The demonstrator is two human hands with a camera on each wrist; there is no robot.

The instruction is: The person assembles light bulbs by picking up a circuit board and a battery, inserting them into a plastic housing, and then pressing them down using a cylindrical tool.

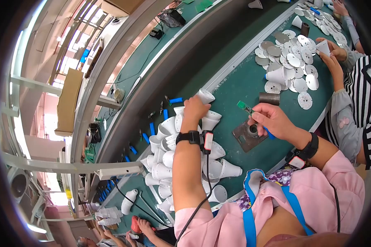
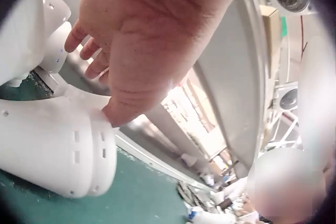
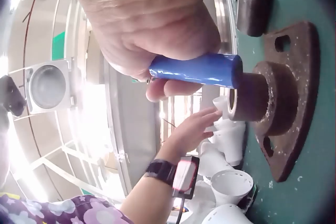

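Note:
My right hand (image 1: 276, 121) holds a blue cylindrical battery (image 3: 202, 70) with a small green circuit board (image 1: 245, 107), which sticks out past the thumb and fingers. Just beside the battery, in the right wrist view, a brown metal ring stands on a metal base plate (image 3: 302, 71). My left hand (image 1: 196, 110) reaches over a heap of white cone-shaped housings (image 1: 163, 171), its fingers extended at one white housing (image 1: 206, 96) on the far side. In the left wrist view the thumb lies right at the rim of nested white housings (image 2: 79, 148).
A pile of round white discs (image 1: 294, 61) lies farther along the green bench (image 1: 231, 82), near a metal cylinder (image 1: 269, 98). Several blue batteries (image 1: 151, 128) line the bench's far edge. Another person's hands (image 1: 334, 57) work at the right.

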